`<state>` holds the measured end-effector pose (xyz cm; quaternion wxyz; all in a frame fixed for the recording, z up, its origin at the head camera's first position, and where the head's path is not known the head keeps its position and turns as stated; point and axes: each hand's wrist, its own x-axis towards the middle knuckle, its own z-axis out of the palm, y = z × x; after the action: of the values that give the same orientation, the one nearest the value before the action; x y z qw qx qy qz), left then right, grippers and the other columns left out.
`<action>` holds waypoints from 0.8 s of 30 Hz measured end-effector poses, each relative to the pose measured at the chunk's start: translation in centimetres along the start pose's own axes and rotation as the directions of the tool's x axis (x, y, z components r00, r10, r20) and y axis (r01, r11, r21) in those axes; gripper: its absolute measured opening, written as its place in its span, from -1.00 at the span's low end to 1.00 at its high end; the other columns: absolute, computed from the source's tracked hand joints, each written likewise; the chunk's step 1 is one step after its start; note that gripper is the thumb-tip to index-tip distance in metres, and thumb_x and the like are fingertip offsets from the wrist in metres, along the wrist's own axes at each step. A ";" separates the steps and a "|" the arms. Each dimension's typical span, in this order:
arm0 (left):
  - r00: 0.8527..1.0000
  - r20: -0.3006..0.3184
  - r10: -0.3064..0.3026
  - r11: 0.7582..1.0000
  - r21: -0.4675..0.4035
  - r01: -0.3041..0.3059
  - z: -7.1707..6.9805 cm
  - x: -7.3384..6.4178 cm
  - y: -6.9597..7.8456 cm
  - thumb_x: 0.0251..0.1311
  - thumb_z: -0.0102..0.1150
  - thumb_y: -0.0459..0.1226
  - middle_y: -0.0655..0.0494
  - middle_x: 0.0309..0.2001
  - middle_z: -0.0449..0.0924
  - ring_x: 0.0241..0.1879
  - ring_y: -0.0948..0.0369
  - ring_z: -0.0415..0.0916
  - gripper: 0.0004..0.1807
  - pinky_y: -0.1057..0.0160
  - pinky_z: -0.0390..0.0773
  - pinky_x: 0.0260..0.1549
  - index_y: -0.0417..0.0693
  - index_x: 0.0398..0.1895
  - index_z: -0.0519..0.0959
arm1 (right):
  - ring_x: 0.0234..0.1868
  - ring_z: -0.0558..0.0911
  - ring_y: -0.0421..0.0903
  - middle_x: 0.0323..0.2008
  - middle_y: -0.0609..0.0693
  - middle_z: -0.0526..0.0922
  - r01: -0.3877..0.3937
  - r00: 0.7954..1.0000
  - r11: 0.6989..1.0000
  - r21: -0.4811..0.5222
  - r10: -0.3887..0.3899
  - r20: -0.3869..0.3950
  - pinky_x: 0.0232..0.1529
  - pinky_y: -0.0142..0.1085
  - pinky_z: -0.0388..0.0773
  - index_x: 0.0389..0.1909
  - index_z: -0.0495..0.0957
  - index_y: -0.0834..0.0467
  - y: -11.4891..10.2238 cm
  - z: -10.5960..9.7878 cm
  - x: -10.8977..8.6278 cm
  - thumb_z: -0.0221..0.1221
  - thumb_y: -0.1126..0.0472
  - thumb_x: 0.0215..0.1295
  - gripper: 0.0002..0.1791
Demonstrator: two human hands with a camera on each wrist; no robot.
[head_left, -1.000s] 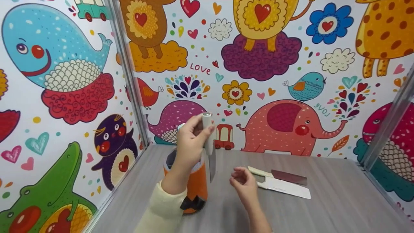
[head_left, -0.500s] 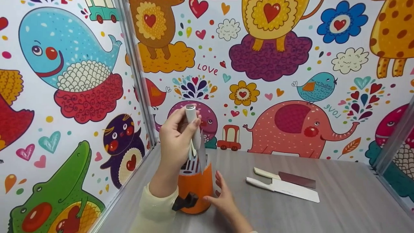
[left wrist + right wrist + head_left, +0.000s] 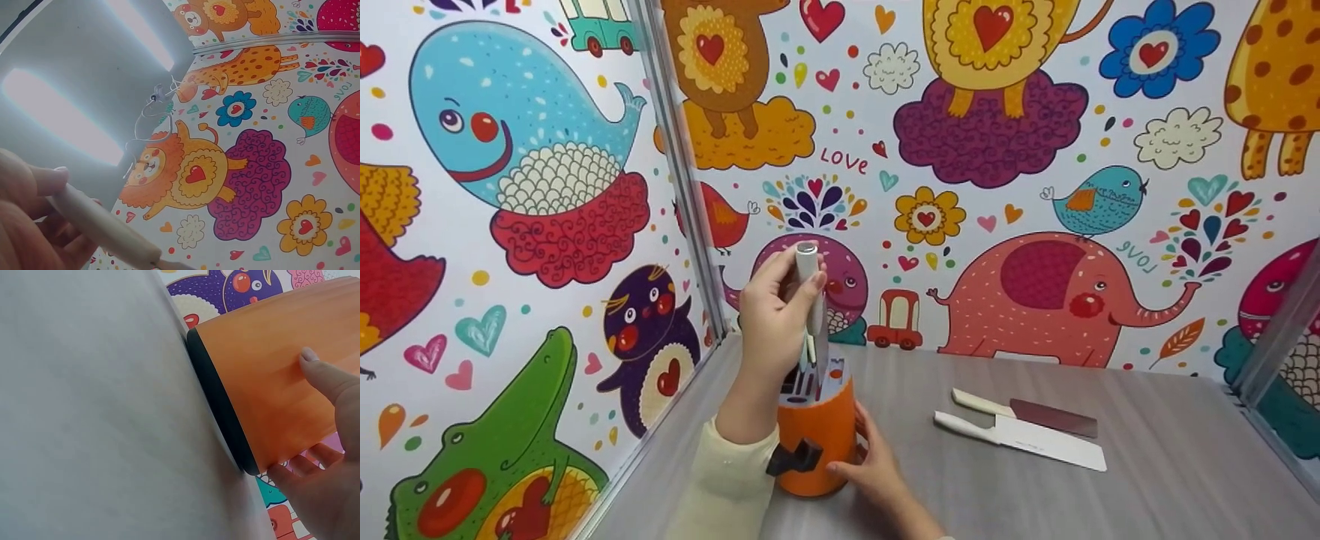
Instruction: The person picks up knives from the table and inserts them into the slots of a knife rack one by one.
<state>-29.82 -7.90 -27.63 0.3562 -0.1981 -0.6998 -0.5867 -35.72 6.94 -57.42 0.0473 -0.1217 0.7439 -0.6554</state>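
Observation:
My left hand (image 3: 780, 300) holds a knife upright by its white handle (image 3: 808, 262), thumb against fingers; the handle also crosses the left wrist view (image 3: 104, 225). Its blade (image 3: 822, 349) points down and meets the slotted top of an orange knife block (image 3: 817, 427). How deep the tip sits is hard to tell. Another pale handle (image 3: 808, 351) rises from the block, partly hidden by my left hand. My right hand (image 3: 874, 461) grips the block's right side low down, thumb in front and fingers behind. In the right wrist view the block's black base (image 3: 219, 399) rests on the table.
On the grey table (image 3: 997, 502), to the right, lie a white-bladed cleaver (image 3: 1050, 442) and a knife with a brown blade (image 3: 1054, 418), side by side. Patterned walls (image 3: 855, 135) stand behind and at both sides. A black bracket (image 3: 795, 457) sticks out at my left sleeve.
My left hand has brought the knife leftward over the block, and its blade is lower against the slots. My right hand has moved from beside the cleaver's handle to grip the block.

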 end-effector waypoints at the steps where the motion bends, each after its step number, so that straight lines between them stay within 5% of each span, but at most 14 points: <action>1: 1.000 0.000 -0.002 1.000 0.003 0.002 0.0 0.0 -0.2 0.44 0.29 -0.37 -0.13 0.02 0.71 0.11 0.04 0.71 -0.62 0.20 0.66 0.23 -0.26 0.28 0.64 | 0.64 0.24 0.25 0.68 0.11 0.19 0.004 1.000 1.000 0.003 -0.004 0.004 0.59 0.32 0.19 0.72 0.00 -0.11 0.0 0.0 -0.1 0.59 -0.19 0.07 0.29; 7: 1.000 -0.001 0.003 1.000 -0.010 -0.003 0.3 0.3 -1.5 0.42 0.31 -0.39 -0.21 0.02 0.71 0.07 0.02 0.72 -0.60 0.18 0.67 0.23 -0.31 0.28 0.63 | 0.62 0.28 0.27 0.65 0.17 0.23 0.040 0.999 0.999 -0.016 -0.040 0.021 0.56 0.31 0.25 0.72 0.01 -0.05 0.0 -0.3 -0.1 0.60 -0.09 0.10 0.28; 17: 0.987 -0.006 -0.163 0.986 0.027 0.164 1.2 -0.7 -6.3 0.46 0.29 -0.34 -0.13 0.13 0.72 0.24 -0.07 0.68 -0.59 -0.07 0.65 0.24 -0.21 0.32 0.63 | 0.61 0.30 0.26 0.65 0.15 0.25 0.031 1.000 1.000 -0.008 -0.031 0.006 0.55 0.30 0.27 0.71 0.05 -0.09 0.5 -0.2 0.0 0.60 -0.13 0.08 0.26; 24: 0.980 0.023 -0.198 0.980 0.007 0.198 1.7 -1.5 -9.6 0.45 0.30 -0.36 -0.22 0.16 0.72 0.25 -0.09 0.67 -0.58 -0.06 0.64 0.26 -0.25 0.32 0.62 | 0.61 0.32 0.24 0.64 0.11 0.28 0.050 0.999 0.998 -0.032 -0.050 -0.004 0.54 0.27 0.30 0.71 0.06 -0.13 0.4 -0.3 0.1 0.58 -0.20 0.07 0.26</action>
<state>-35.94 -8.30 -35.41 0.2883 -0.1334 -0.7214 -0.6153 -35.91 7.25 -57.82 0.0272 -0.1392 0.7510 -0.6449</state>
